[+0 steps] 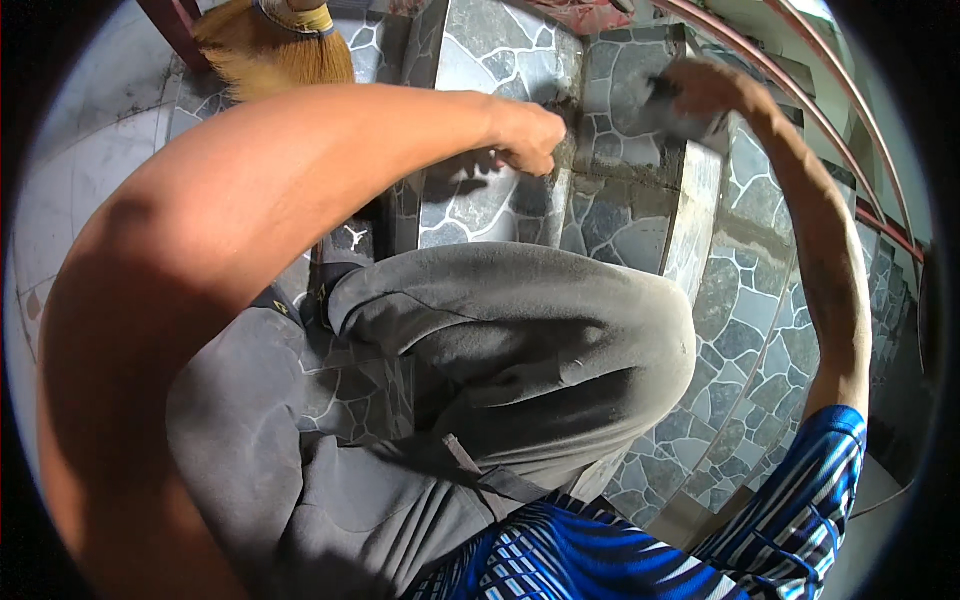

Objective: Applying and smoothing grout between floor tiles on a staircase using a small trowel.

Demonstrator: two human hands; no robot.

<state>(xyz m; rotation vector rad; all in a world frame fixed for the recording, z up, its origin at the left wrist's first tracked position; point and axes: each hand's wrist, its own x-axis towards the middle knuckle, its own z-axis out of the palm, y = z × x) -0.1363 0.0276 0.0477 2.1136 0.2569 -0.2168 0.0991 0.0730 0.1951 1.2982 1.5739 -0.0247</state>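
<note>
Over the tiled stair steps (490, 50) my left hand (530, 138) is closed with its fingers curled in. Whatever it may hold is hidden. Farther right, my right hand (705, 90) grips a dark grey, flat-looking thing (695, 127), too blurred by motion to name. It is at the edge of a step, by a pale step front (692, 215). The tiles carry a pattern of grey stones with white lines. A wet-looking or dirty brownish strip (625, 182) runs along a joint between my hands.
A straw broom (275, 50) stands at the far left, near a dark red post (172, 30). Reddish metal railings (780, 65) curve along the right side. My bent knee (660, 330) in dusty grey trousers lies over the near steps. Reddish material (590, 15) lies at the far edge.
</note>
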